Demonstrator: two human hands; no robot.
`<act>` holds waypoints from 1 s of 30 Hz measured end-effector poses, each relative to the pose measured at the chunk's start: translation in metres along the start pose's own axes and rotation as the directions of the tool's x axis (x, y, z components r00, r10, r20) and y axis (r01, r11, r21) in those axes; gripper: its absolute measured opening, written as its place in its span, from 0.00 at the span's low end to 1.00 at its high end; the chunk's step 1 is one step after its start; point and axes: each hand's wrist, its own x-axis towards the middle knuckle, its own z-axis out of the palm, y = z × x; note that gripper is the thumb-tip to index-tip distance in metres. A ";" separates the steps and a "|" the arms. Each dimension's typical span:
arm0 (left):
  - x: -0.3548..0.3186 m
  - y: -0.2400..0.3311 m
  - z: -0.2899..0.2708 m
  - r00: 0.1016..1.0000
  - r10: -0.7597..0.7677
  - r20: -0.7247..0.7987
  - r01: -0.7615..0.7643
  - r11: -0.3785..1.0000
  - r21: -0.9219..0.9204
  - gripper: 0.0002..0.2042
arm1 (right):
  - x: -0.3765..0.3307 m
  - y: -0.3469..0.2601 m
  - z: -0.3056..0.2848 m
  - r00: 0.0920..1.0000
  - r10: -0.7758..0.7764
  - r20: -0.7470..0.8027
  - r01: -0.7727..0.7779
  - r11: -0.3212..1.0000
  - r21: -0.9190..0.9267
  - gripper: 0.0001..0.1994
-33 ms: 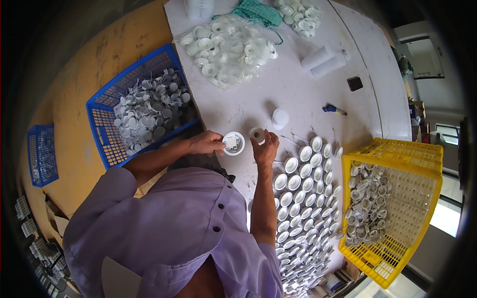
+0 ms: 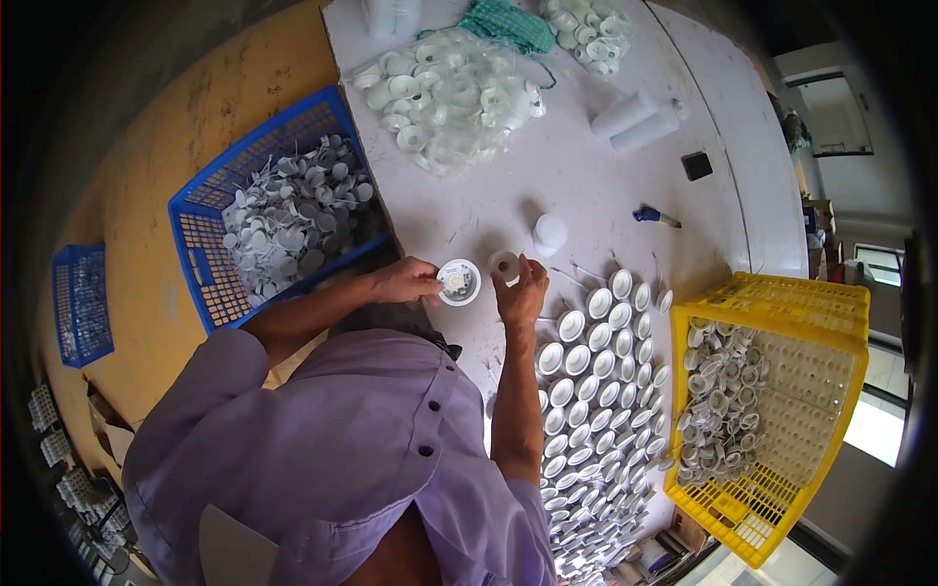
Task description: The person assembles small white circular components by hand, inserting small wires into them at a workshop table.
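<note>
Unmoved grips: left hand (image 2: pixel 408 280) on white dish (image 2: pixel 459 283), right hand (image 2: pixel 524 292) on cylinder (image 2: pixel 505 265), dish rows (image 2: pixel 605 364) alongside.

Shirt (image 2: pixel 293 430) at 8 o'clock: plain lavender, loose, creased | buttons (image 2: pixel 425 450), between 6 and 7 o'clock: 3 showing, dark, round, in 1 row | left sleeve (image 2: pixel 210 376), 8 o'clock, and right sleeve (image 2: pixel 528 513), between 5 and 6 o'clock: lavender, ending near the elbows | left hand (image 2: pixel 404 281), 9 o'clock, right hand (image 2: pixel 524 292), 3 o'clock: bare

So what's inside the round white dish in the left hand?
Inside the round white dish in the left hand sits a pale plate with small details too tiny to identify. Whatever lies beneath that plate is covered.
</note>
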 end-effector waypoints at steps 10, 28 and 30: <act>0.001 0.007 -0.004 0.999 0.039 -0.008 -0.039 0.998 -0.053 0.15 | 0.004 0.005 0.000 0.999 -0.015 -0.048 0.018 0.997 0.069 0.32; 0.028 0.036 0.025 0.976 0.211 0.051 -0.201 0.967 -0.154 0.14 | -0.029 -0.050 -0.073 0.996 -0.084 0.033 0.064 0.918 0.392 0.33; 0.031 0.034 0.028 0.973 0.221 0.069 -0.207 0.964 -0.167 0.14 | -0.030 -0.053 -0.079 0.996 -0.068 0.056 0.039 0.914 0.403 0.33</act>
